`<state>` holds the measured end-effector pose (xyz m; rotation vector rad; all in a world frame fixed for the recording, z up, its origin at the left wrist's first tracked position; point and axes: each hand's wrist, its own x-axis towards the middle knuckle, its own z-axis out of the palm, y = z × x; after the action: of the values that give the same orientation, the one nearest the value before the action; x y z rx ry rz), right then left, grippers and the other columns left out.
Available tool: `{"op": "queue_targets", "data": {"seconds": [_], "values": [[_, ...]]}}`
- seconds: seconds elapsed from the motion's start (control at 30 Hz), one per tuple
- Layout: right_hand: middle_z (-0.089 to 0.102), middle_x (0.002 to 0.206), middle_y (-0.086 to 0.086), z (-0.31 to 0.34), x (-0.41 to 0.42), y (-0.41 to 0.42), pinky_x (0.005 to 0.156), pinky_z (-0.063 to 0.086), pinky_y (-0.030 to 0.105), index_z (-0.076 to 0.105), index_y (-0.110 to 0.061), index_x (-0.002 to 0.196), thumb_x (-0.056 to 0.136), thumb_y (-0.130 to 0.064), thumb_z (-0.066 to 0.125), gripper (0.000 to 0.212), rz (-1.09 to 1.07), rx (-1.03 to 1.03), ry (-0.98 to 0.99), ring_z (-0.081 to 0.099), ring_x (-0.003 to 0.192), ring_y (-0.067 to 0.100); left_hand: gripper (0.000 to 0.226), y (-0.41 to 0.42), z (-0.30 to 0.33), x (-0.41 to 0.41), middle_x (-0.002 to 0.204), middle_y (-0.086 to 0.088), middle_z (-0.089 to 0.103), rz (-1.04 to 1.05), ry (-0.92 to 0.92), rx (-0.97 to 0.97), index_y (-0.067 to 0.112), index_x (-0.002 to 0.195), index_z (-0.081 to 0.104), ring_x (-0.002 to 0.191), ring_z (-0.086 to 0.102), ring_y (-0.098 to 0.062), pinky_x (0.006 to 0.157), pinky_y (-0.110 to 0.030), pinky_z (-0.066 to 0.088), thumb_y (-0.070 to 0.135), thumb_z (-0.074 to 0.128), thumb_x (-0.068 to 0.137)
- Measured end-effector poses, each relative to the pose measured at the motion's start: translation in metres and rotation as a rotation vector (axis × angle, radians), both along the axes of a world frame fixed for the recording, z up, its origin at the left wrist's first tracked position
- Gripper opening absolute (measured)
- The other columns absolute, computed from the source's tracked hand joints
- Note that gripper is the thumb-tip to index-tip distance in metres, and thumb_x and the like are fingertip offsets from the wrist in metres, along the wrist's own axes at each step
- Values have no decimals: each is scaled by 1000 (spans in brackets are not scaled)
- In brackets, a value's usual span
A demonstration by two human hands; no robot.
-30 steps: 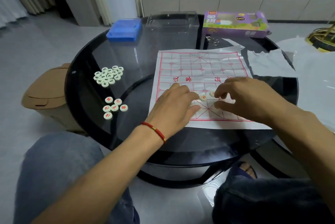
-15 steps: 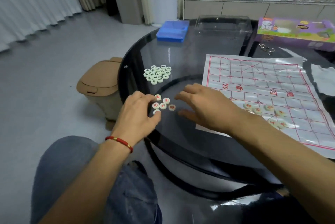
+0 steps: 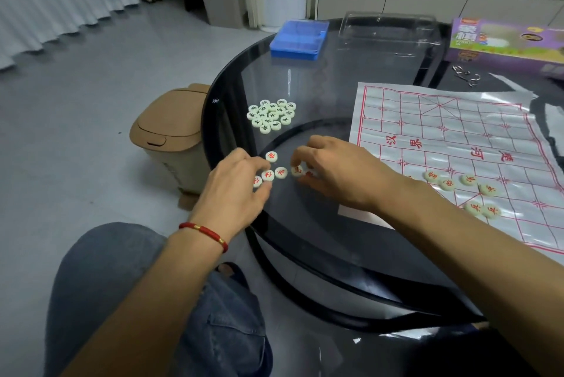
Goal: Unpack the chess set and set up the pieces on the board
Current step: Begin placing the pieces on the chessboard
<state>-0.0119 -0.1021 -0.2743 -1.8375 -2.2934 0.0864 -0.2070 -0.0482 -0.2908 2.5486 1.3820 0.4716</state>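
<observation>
Head view: left hand (image 3: pixel 235 190) pinched round white red-lettered discs (image 3: pixel 268 175), right hand (image 3: pixel 338 175) gripped another at 3 o'clock, likely for gathering. Red-gridded paper board (image 3: pixel 457 132) lay farther toward 3 o'clock, six discs placed; black-lettered disc pile (image 3: pixel 271 115) waited at 12 o'clock.

Head view, downward over table (image 3: pixel 305 254)

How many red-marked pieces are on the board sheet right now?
6 red pieces in view: a slanted row of four, then two nearer its edge. The right forearm may hide more.
</observation>
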Motion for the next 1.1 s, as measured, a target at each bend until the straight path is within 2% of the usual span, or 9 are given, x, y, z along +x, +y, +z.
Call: {"op": "queue_targets", "data": {"seconds": [0.17, 0.33, 0.47, 0.57, 0.7, 0.87, 1.03, 1.1], "values": [[58, 111, 3, 5, 0, -2, 77, 52, 38, 61, -20, 118, 100, -35, 55, 24, -17, -31, 12, 57, 97, 22, 24, 0, 1, 2, 97, 7, 54, 21, -18, 14, 24, 114, 70, 86, 49, -9, 78, -22, 37, 32, 70, 91], [61, 111, 1, 11, 0, -5, 75, 53, 38, 60, -21, 114, 98, -40, 55, 25, -33, -36, -43, 60, 97, 23, 21, -2, 2, 7, 97, 5, 55, 28, -27, 70, 20, 111, 72, 85, 47, -8, 77, -21, 36, 30, 68, 93], [64, 108, 0, 29, 15, -19, 75, 56, 43, 61, -21, 111, 91, -42, 60, 29, -59, 1, -68, 63, 93, 25, 16, -10, 9, 26, 96, 4, 59, -108, -197, 162, 17, 106, 73, 81, 48, -4, 79, -16, 37, 24, 71, 91], [68, 102, -2, 41, 49, -38, 72, 58, 41, 64, -23, 109, 90, -43, 64, 28, -175, 11, -31, 62, 86, 20, 15, -24, 12, 59, 92, 5, 59, -240, -253, 140, 17, 104, 74, 78, 48, -5, 80, -17, 40, 23, 72, 90], [69, 100, -4, 46, 121, -79, 74, 60, 37, 66, -22, 109, 90, -40, 70, 26, -424, -80, 19, 62, 82, 15, 22, -34, 16, 118, 91, 6, 57, -365, -218, 80, 16, 109, 74, 78, 48, -8, 81, -15, 36, 23, 73, 88], [67, 98, -1, 41, 178, -136, 71, 53, 31, 61, -26, 99, 91, -36, 71, 17, -667, -211, 35, 61, 81, 15, 27, -29, 27, 185, 109, 0, 66, -416, -83, -46, 18, 119, 71, 91, 54, -10, 84, -20, 44, 27, 68, 94], [64, 105, -4, 30, 186, -153, 84, 58, 34, 59, -29, 101, 91, -37, 71, 18, -733, -326, 67, 64, 91, 19, 25, -26, 28, 210, 109, 0, 69, -402, 56, -159, 15, 115, 73, 91, 60, -15, 81, -21, 47, 23, 70, 92], [61, 101, -6, 30, 186, -153, 83, 58, 33, 59, -29, 103, 91, -41, 70, 21, -728, -332, 74, 64, 90, 18, 25, -26, 26, 208, 110, -1, 71, -416, 87, -228, 14, 115, 73, 90, 61, -13, 80, -21, 49, 24, 69, 92]]}}
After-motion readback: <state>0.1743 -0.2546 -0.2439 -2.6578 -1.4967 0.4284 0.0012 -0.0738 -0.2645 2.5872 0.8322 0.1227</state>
